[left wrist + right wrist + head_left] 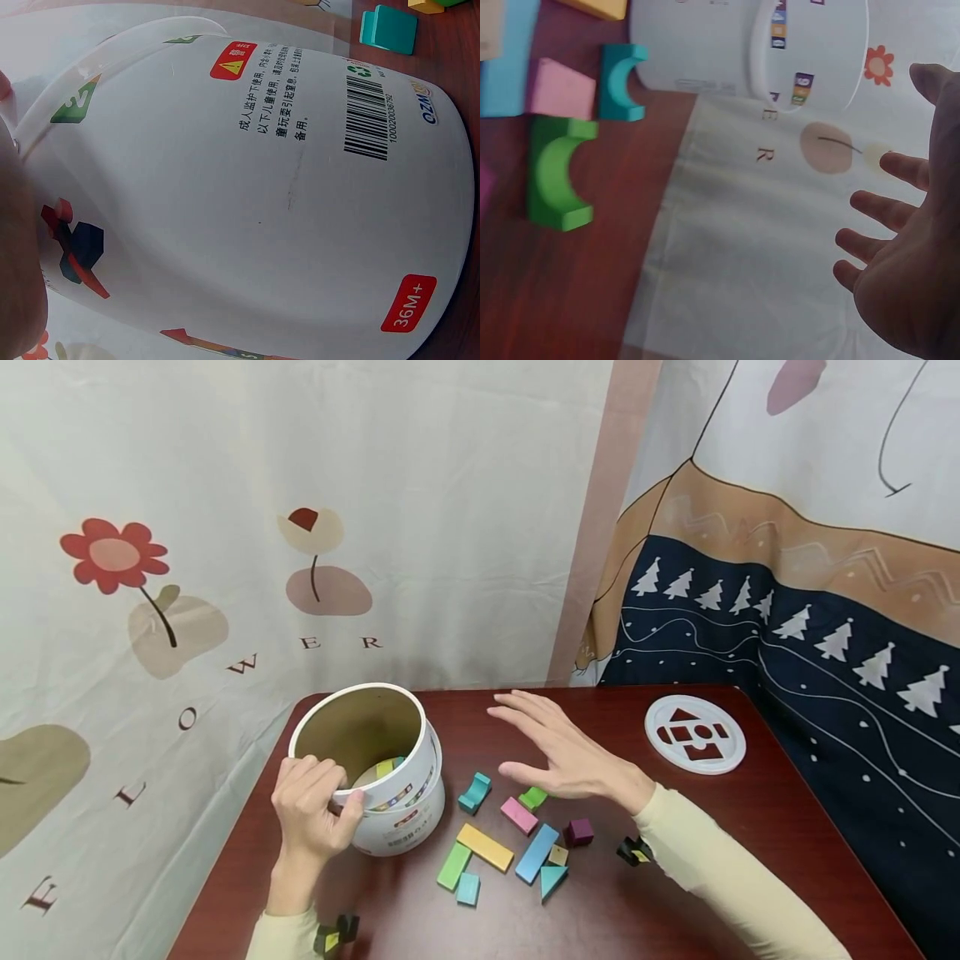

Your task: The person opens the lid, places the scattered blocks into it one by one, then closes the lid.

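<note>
At the left of the table stands a white bucket (405,831) with printed labels and a handle strap; several blocks lie inside it. My left hand (311,797) grips its near rim, fingers over the edge and thumb along the outside. The left wrist view is filled by the bucket's wall (217,180). My right hand (558,747) is held in the air right of the bucket, fingers stretched out and nothing in it. Beneath it are a green arch block (559,172), a pink block (519,815) and a teal arch block (475,792).
Nearer on the dark red table (637,918) lie a yellow block (486,847), a green block (454,867), a blue block (537,853), a purple cube (579,832) and a teal triangle (553,881). A white lid (657,739) with shaped holes lies at the back right. Printed curtains hang behind.
</note>
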A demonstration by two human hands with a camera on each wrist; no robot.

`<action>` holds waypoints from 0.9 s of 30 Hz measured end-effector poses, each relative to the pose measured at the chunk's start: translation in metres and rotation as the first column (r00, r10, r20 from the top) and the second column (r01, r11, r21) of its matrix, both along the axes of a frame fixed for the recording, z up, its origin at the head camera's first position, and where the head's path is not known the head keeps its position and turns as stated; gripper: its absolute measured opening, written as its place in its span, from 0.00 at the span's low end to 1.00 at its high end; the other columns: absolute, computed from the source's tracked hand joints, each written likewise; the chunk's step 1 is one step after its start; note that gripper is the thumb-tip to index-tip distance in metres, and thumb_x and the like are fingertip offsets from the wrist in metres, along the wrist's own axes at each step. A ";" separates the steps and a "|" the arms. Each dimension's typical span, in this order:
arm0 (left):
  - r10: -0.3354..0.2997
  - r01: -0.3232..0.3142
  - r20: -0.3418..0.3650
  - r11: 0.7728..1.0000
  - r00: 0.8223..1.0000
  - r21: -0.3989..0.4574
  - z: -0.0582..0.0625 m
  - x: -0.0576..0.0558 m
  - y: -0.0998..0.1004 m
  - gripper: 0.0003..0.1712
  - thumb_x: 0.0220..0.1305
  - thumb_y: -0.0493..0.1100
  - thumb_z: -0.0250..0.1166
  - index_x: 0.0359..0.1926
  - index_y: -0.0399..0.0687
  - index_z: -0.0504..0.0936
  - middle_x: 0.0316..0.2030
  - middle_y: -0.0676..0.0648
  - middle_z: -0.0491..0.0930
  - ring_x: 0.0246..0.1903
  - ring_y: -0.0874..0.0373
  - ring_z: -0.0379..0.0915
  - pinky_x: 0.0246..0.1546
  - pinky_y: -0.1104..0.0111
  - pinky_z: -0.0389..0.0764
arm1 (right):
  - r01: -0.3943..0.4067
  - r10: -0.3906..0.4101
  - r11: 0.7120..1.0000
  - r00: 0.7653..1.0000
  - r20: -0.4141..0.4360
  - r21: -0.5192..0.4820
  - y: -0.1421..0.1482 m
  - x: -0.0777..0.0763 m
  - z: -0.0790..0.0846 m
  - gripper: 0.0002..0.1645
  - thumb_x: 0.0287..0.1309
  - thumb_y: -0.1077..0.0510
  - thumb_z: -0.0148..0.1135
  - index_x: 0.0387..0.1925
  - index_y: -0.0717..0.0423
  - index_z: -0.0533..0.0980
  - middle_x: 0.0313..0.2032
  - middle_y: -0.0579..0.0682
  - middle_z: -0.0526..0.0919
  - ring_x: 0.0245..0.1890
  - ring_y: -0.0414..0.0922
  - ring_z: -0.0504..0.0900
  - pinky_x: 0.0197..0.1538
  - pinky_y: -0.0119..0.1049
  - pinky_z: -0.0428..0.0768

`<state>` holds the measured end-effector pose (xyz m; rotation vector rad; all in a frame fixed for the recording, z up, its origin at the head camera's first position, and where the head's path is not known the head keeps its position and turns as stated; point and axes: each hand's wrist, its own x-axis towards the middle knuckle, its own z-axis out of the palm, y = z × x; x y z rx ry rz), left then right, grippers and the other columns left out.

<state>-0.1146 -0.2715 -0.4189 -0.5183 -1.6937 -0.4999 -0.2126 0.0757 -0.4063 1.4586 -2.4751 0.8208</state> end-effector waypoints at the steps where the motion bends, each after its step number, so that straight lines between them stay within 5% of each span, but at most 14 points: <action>1: 0.000 0.000 0.000 1.000 1.000 0.000 0.000 0.000 0.000 0.18 0.45 0.49 0.53 0.10 0.47 0.59 0.10 0.54 0.52 0.14 0.57 0.43 0.22 0.58 0.53 | 0.003 -0.003 1.000 1.000 0.010 -0.001 0.005 0.002 -0.003 0.47 0.63 0.35 0.59 0.79 0.40 0.59 0.78 0.40 0.53 0.77 0.47 0.47 0.73 0.59 0.53; 13: 0.000 0.000 -0.013 1.000 1.000 -0.002 0.000 0.000 0.000 0.20 0.48 0.50 0.53 0.10 0.47 0.59 0.10 0.53 0.52 0.14 0.57 0.44 0.21 0.57 0.52 | 0.074 -0.078 0.996 0.994 0.078 0.052 0.059 0.024 -0.035 0.48 0.61 0.34 0.63 0.79 0.39 0.59 0.78 0.44 0.56 0.77 0.53 0.49 0.70 0.64 0.55; 27: -0.001 0.001 -0.010 1.000 1.000 -0.001 -0.001 0.000 0.000 0.19 0.47 0.50 0.53 0.10 0.47 0.59 0.10 0.54 0.52 0.14 0.57 0.44 0.22 0.57 0.53 | 0.099 -0.109 0.991 0.986 0.127 0.086 0.090 0.044 -0.074 0.50 0.58 0.30 0.64 0.78 0.36 0.61 0.77 0.45 0.58 0.75 0.50 0.53 0.69 0.63 0.58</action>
